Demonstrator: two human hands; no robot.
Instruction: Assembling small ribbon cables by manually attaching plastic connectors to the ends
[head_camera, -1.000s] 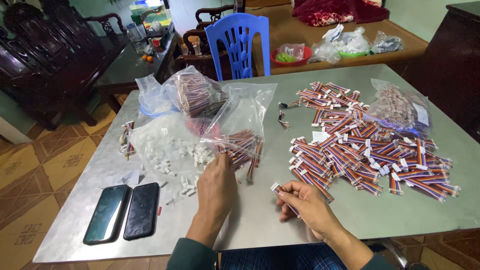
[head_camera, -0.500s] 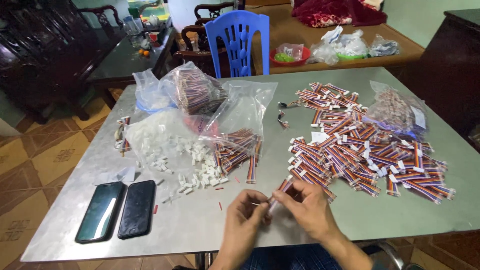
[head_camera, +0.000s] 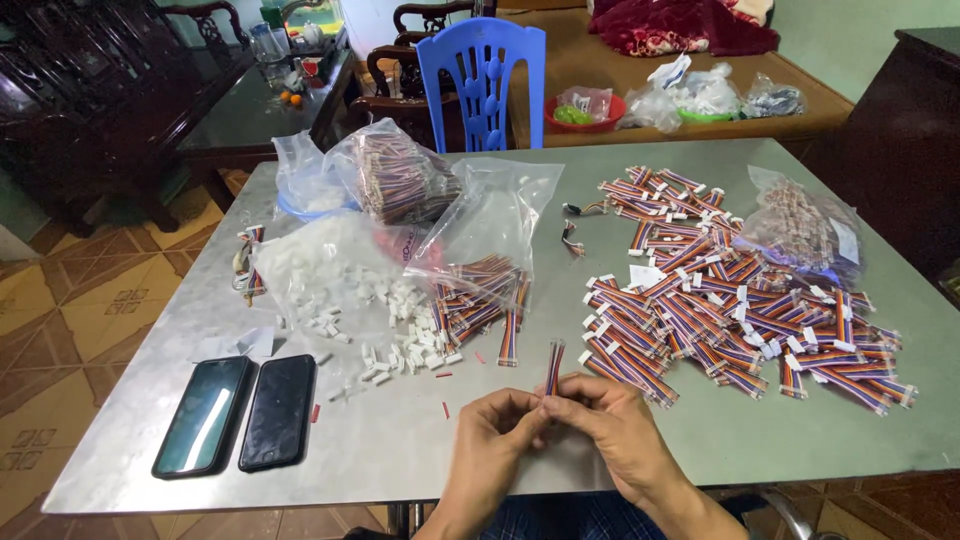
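Head view, looking down on a grey metal table (head_camera: 700, 440). Both hands meet at the near edge, centre.

HANDS
- Left hand (head_camera: 495, 435): fingers curled, thumb and forefinger pinched on the lower end of a short ribbon cable (head_camera: 553, 366). Closed grip.
- Right hand (head_camera: 615, 425): fingertips closed on the same lower end, touching the left hand's fingertips. Closed grip.
- Whether a connector sits between the fingertips: cannot tell, hidden by fingers.

CABLE POS.
- Held nearly upright, slightly tilted, free end pointing away from the person, above the table, just in front of the hands.
- Multicolour strands (red/blue/orange).

SURROUNDINGS
- Right of the hands: large pile of finished cables (head_camera: 740, 300) w/ white connectors on the ends; spreads over most of the table's right half.
- Far right, beside the pile: clear bag (head_camera: 800, 225) w/ more parts.
- Left of centre: loose white connector housings (head_camera: 390, 335) spilling from an open clear bag.
- Between housings and pile: bundle of bare cables (head_camera: 480, 300), partly inside a clear bag.
- Behind: a bag of coiled cables (head_camera: 400, 180).
- Near left: two dark phones (head_camera: 240, 412), side by side, screens up, well apart from the hands.
- Far side of the table: blue plastic chair (head_camera: 485, 80).
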